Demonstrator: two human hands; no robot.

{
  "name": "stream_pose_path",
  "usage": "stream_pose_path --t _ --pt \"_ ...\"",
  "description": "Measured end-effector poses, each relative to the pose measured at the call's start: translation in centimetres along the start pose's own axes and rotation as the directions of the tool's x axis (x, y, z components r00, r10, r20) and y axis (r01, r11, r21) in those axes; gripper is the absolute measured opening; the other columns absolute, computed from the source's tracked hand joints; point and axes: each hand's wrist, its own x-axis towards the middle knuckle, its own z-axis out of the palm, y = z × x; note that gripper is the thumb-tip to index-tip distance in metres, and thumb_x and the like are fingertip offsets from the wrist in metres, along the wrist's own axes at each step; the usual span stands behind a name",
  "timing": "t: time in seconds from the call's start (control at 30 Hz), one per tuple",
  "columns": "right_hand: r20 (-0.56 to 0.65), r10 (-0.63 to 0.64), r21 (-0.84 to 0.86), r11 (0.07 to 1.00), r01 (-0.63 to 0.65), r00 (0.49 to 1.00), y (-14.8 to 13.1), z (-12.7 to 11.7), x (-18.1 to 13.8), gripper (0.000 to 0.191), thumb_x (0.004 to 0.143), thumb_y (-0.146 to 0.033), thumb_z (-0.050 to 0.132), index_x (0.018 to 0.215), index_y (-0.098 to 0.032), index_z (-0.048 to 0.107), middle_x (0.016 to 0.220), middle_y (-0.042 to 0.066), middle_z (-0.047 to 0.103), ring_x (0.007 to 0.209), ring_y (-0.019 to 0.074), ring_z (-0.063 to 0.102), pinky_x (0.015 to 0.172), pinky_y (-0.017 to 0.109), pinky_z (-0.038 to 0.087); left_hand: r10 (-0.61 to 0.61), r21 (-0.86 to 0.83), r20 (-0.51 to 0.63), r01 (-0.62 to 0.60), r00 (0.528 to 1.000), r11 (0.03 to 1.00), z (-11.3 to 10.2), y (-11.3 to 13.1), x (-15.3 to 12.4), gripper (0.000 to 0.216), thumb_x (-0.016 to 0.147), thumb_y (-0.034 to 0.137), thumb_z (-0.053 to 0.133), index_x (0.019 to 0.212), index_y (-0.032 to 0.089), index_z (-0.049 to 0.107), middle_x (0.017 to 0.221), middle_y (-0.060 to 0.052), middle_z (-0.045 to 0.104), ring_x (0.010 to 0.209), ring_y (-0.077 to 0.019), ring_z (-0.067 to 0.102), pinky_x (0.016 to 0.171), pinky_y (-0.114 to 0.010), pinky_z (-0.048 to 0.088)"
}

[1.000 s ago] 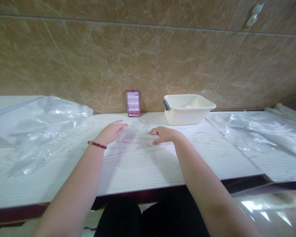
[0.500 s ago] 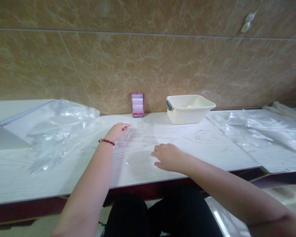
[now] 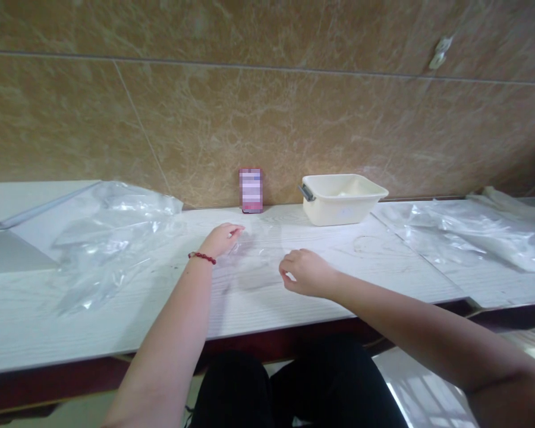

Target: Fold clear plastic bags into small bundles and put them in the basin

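Between my hands lies a thin clear plastic bag (image 3: 259,254), hard to see against the pale wood-grain table; only faint glints and edges show. My left hand (image 3: 225,239), with a red bead bracelet at the wrist, has its fingers closed on the bag's left side. At the right side, my right hand (image 3: 310,272) has its thumb and forefinger pinched together on the bag's edge, the other fingers curled. A phone (image 3: 251,190) with a blurred screen leans on the wall just beyond the hands.
A cream plastic bin (image 3: 339,208) with a grey handle stands behind my right hand. Clear plastic bags lie in a pile on the left (image 3: 111,244) beside a white box (image 3: 22,244), and in another on the right (image 3: 468,232). A brown marbled wall (image 3: 267,119) backs the table.
My right thumb and fingers have gone from apart to pinched together, and that hand has risen slightly. My left hand has shifted a little to the right.
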Motion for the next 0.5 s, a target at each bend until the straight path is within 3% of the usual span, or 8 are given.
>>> stream_pose_path --t 0.17,0.27,0.37,0.43,0.5 --pt "-0.061 0.03 0.333 0.943 -0.008 0.998 1.5 -2.5 1.8 0.011 0.065 -0.015 0.047 0.073 -0.014 0.055 0.071 0.003 0.059 0.067 0.0112 0.053 0.064 0.022 0.039 -0.073 -0.355 0.038 0.081 0.997 0.931 0.1 0.7 -0.2 0.05 0.076 0.051 0.034 0.093 0.013 0.061 0.095 -0.01 0.062 0.092 -0.0192 0.054 0.084 -0.032 0.038" --pt "-0.028 0.144 0.449 0.886 -0.116 0.989 3.0 -3.4 3.6 0.01 0.067 -0.015 0.045 0.071 -0.014 0.054 0.068 0.002 0.06 0.062 0.009 0.053 0.06 0.019 0.039 -0.11 -0.685 0.118 0.161 0.987 0.71 0.3 0.7 -0.3 0.064 0.073 0.061 0.026 0.09 0.011 0.061 0.09 -0.012 0.064 0.088 -0.0201 0.057 0.084 -0.035 0.039" --pt "0.037 0.22 0.56 0.803 -0.202 0.975 4.6 -3.4 5.8 0.008 0.068 -0.014 0.044 0.068 -0.015 0.052 0.068 0.001 0.062 0.062 0.0078 0.055 0.057 0.017 0.04 -0.138 -0.872 0.187 0.229 0.973 0.433 0.3 0.5 -0.3 0.076 0.067 0.071 0.017 0.085 0.011 0.061 0.089 -0.013 0.064 0.087 -0.0231 0.058 0.081 -0.039 0.04" --pt "0.084 0.26 0.636 0.729 -0.252 0.962 5.7 -2.9 7.2 0.007 0.069 -0.014 0.044 0.068 -0.015 0.051 0.068 0.001 0.062 0.059 0.0077 0.056 0.053 0.016 0.041 -0.159 -0.913 0.198 0.241 0.967 0.329 0.2 0.5 -0.4 0.075 0.064 0.072 0.023 0.083 0.011 0.061 0.088 -0.014 0.064 0.086 -0.0245 0.058 0.08 -0.041 0.041" --pt "0.117 0.303 0.703 0.648 -0.294 0.946 6.7 -2.1 8.5 0.005 0.07 -0.015 0.045 0.067 -0.015 0.049 0.068 0.003 0.062 0.057 0.0083 0.056 0.05 0.016 0.042 -0.16 -0.922 0.207 0.247 0.965 0.298 0.1 0.6 -0.4 0.06 0.064 0.064 0.042 0.085 0.01 0.06 0.088 -0.014 0.064 0.085 -0.0245 0.058 0.079 -0.041 0.042"
